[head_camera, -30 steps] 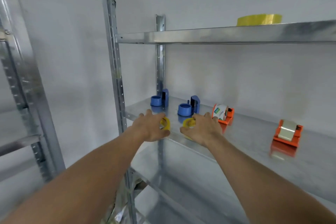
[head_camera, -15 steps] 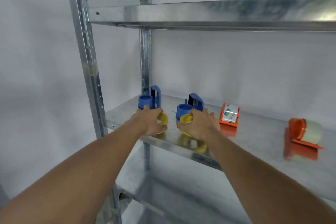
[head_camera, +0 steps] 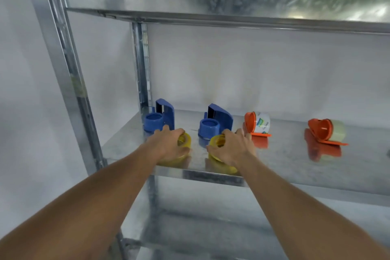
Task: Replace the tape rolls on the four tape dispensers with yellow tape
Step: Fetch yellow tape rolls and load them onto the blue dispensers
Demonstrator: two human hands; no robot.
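Fingers of left hand (head_camera: 168, 143) curled round a yellow tape roll (head_camera: 184, 141) | right hand (head_camera: 232, 146) gripped another yellow roll (head_camera: 218, 143) | both near shelf (head_camera: 285, 158) front edge, before two blue dispensers (head_camera: 158, 119) | orange dispensers (head_camera: 256, 123) further right

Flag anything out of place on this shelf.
Both orange dispensers lie tipped on their sides, rolls pointing sideways, while both blue dispensers stand upright with bare hubs.
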